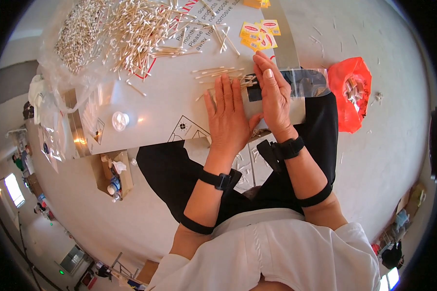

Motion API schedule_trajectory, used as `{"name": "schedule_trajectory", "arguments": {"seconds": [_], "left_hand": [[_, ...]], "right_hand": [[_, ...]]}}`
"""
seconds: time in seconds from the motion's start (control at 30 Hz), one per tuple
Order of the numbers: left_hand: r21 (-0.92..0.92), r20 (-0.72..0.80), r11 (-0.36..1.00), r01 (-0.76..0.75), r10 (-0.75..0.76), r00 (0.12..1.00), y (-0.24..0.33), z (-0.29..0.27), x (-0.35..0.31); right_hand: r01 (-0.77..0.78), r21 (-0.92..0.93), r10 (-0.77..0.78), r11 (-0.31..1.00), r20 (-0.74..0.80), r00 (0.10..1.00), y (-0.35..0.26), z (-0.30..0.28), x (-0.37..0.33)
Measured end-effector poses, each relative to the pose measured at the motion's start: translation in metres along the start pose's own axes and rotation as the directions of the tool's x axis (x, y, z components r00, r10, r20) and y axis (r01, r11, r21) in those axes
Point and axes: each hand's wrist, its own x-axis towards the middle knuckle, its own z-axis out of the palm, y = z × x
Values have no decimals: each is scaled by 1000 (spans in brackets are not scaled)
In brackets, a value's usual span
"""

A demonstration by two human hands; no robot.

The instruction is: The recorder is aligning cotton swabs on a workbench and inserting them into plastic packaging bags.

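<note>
Spread flat, palm down, my left hand point(226, 114) lies on the printed white tabletop point(155, 114), its fingertips against a small bundle of cotton swabs point(218, 72). My right hand point(276, 99) is held straight on its edge beside it, fingers stretched out, across a clear plastic bag point(306, 82). The bag reaches from under that hand past the table's right edge. A black patch point(253, 92) shows between the hands, with swab tips over it. What lies under my right palm is hidden.
A large heap of cotton swabs point(136, 34) covers the far left, beside a clear bag full of swabs point(80, 41). Yellow printed cards point(259, 35) lie beyond my right hand. A round clear container point(120, 121) stands left. A red bag point(349, 94) hangs open at right.
</note>
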Motion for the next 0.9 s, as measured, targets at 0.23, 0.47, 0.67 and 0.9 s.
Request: {"name": "schedule_trajectory", "arguments": {"seconds": [0.23, 0.47, 0.67, 0.9], "left_hand": [[42, -178, 998, -46, 53, 983, -36, -12, 24], [-190, -384, 963, 191, -252, 888, -83, -24, -5], [-132, -377, 972, 197, -233, 897, -74, -18, 0], [-362, -431, 930, 72, -235, 871, -82, -19, -6]], "right_hand": [[13, -31, -15, 999, -65, 998, 2, -3, 3], [-2, -10, 1, 1000, -70, 998, 3, -10, 8], [47, -17, -49, 999, -75, 996, 6, -8, 8], [50, -9, -50, 999, -60, 997, 6, -10, 8]]}}
